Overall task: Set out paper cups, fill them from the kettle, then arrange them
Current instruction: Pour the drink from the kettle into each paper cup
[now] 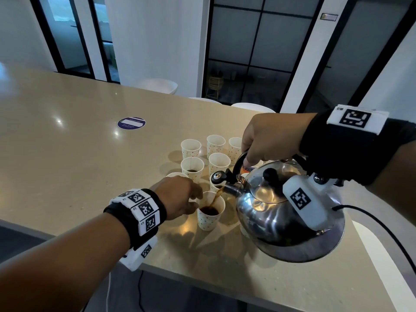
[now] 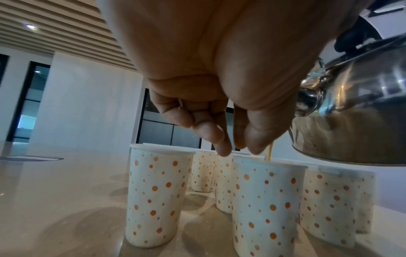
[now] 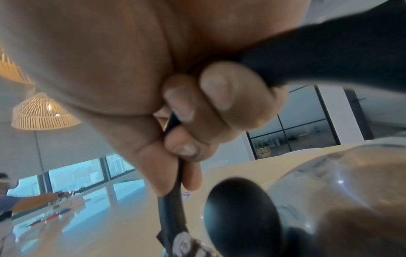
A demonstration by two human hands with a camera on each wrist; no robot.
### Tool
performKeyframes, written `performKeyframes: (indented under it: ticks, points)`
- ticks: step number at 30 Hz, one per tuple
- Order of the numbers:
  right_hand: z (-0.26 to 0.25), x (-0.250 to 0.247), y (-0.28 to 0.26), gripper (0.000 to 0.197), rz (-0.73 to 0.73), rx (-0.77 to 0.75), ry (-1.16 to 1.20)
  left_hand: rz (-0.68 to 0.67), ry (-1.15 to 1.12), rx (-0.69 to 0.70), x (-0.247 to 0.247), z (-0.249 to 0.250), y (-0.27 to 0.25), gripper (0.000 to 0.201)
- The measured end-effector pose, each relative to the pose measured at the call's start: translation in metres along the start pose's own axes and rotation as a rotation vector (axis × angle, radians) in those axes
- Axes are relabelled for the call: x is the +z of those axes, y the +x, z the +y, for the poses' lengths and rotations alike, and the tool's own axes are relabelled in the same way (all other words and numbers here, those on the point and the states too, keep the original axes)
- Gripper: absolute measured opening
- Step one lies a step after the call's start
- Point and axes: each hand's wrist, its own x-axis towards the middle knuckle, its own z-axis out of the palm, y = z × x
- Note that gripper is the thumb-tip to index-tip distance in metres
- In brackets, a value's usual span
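Observation:
My right hand (image 1: 252,158) grips the black handle (image 3: 173,200) of a steel kettle (image 1: 281,212), which is tilted left. A dark stream runs from its spout (image 1: 229,188) into a polka-dot paper cup (image 1: 210,212), which is partly filled. My left hand (image 1: 197,202) pinches that cup's left rim between thumb and fingertips (image 2: 224,151). The same cup (image 2: 268,205) stands nearest in the left wrist view, with the kettle (image 2: 351,113) above it. Several more dotted cups (image 1: 192,166) stand behind in rows; one holds a little dark liquid.
The beige table (image 1: 67,131) has a round purple sticker (image 1: 131,123) further back. Its near edge runs just below my arms. White chairs (image 1: 158,85) stand at the far side. A black cable (image 1: 382,224) trails off my right wrist. Another person (image 3: 8,201) is far off.

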Motion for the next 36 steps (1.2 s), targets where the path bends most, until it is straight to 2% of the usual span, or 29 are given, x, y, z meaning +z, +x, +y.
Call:
performKeyframes:
  ticks: [6,10,14,20,27,31,36]
  points:
    - [0.029,-0.019,-0.026,0.010,0.168,-0.022,0.262,0.131,-0.049,-0.110,-0.014,-0.009,-0.015,0.029]
    - [0.030,-0.029,-0.034,0.010,0.255,-0.059,0.467,0.209,-0.040,-0.119,-0.033,-0.009,-0.024,0.025]
    - [0.016,-0.030,-0.025,0.008,0.312,-0.069,0.566,0.173,0.045,-0.099,-0.049,-0.015,-0.023,0.026]
    - [-0.017,-0.024,0.000,0.005,0.286,-0.057,0.482,0.050,0.111,-0.117,-0.051,-0.052,-0.020,0.030]
    - [-0.056,-0.017,0.032,0.006,0.202,-0.024,0.225,-0.066,0.107,-0.066,-0.037,-0.093,-0.012,0.036]
    - [-0.070,-0.012,0.047,0.005,0.166,0.008,0.111,-0.091,0.074,-0.026,-0.031,-0.105,-0.003,0.037]
    - [-0.080,-0.009,0.061,0.009,0.096,0.038,0.013,-0.062,0.060,0.052,-0.027,-0.116,0.008,0.033]
